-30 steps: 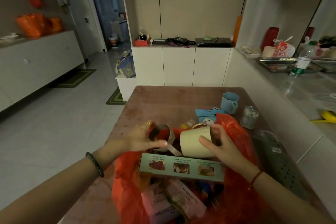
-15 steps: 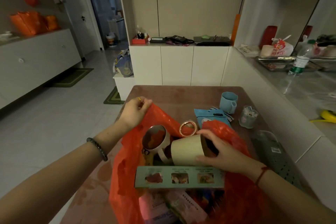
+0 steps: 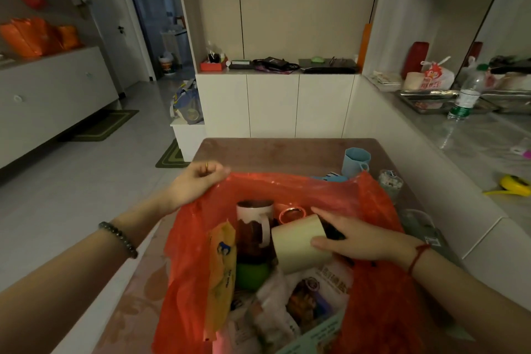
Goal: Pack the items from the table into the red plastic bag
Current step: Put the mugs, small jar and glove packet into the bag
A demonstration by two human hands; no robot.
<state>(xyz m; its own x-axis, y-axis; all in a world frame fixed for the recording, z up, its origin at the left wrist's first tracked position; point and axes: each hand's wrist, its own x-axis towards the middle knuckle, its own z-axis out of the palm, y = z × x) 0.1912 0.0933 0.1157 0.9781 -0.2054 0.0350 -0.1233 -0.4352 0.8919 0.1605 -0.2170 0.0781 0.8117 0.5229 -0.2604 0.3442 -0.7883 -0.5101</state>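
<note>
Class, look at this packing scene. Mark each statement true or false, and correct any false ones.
1. The left hand pinches the rim of the red plastic bag. True.
2. The light blue plastic mug is already inside the bag. False: it stands on the brown table, beyond the bag.
3. The right hand holds a cream cylindrical cup lying on its side over the bag's contents. True.
4. The white handled mug lies on its side in the bag. False: it stands upright, its opening facing up.
</note>
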